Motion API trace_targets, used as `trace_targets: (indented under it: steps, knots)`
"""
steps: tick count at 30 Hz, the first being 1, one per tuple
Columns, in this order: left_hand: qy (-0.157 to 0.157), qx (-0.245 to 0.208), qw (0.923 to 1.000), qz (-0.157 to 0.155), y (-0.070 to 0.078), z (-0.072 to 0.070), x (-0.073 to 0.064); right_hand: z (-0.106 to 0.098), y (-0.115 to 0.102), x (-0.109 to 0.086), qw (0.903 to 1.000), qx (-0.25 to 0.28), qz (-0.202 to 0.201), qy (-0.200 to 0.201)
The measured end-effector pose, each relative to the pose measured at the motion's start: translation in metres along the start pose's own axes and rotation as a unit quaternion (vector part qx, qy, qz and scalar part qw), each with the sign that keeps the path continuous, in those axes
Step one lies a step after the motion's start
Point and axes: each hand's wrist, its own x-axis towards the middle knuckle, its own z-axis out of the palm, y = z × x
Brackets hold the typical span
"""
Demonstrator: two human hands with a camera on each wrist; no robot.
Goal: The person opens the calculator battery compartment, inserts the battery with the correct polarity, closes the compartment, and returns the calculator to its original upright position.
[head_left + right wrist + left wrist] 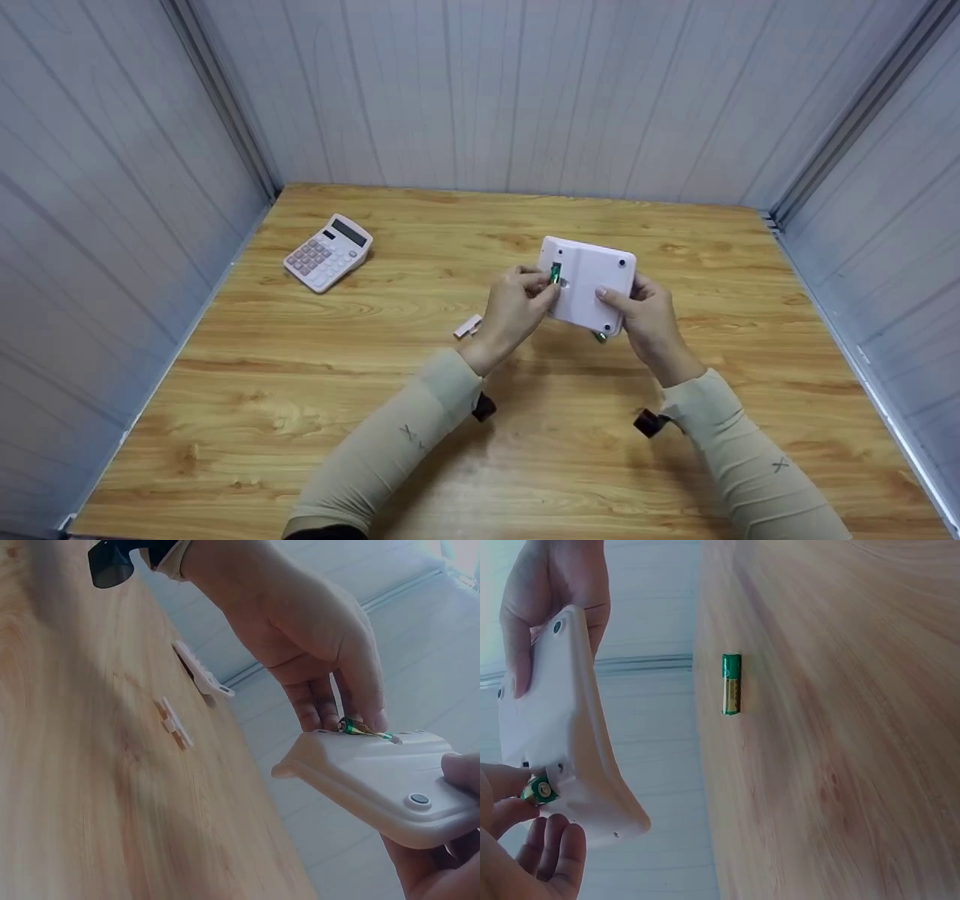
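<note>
A white calculator (589,281), its back turned up toward the head camera, is held above the table by my right hand (654,322). The right thumb lies on the back panel and the fingers reach under the body. Between thumb and fingertips, my left hand (516,309) pinches a green-and-gold battery (556,273) at the slot in the calculator's back. In the left wrist view one end of that battery (540,790) juts out of the slot. A second battery (731,684) lies on the table, mostly hidden behind the calculator in the head view.
A small white battery cover (467,326) lies on the wooden table (300,420), left of the held calculator. Another white calculator (328,253), keys up, sits at the back left. Pale panel walls (480,97) enclose the table's back and sides.
</note>
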Motion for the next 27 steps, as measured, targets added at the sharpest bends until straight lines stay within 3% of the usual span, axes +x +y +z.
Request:
trace_targets:
  steps: [4, 8, 12, 17, 22, 27]
  knots:
    - [-0.028, 0.017, 0.9991, 0.028, -0.001, 0.001, -0.002, -0.002, 0.000, 0.000, 1.0000, 0.001, 0.003, 0.002]
    - [-0.053, 0.008, 0.9981, 0.029, -0.005, -0.002, 0.000, -0.003, -0.001, 0.000, 1.0000, 0.003, 0.004, -0.001]
    - [-0.075, -0.018, 0.9969, 0.015, -0.011, -0.008, 0.006, -0.004, -0.001, 0.000, 1.0000, 0.004, 0.002, -0.005]
    - [-0.091, -0.084, 0.9919, -0.030, -0.021, -0.017, 0.012, -0.004, -0.001, -0.001, 0.9999, 0.013, 0.001, -0.006]
    - [-0.104, -0.148, 0.9803, -0.079, -0.029, -0.024, 0.015, -0.004, 0.000, -0.002, 0.9997, 0.014, -0.004, -0.021]
    - [-0.139, -0.213, 0.9593, -0.124, -0.033, -0.029, 0.017, -0.001, -0.001, -0.003, 0.9994, 0.026, -0.007, -0.021]
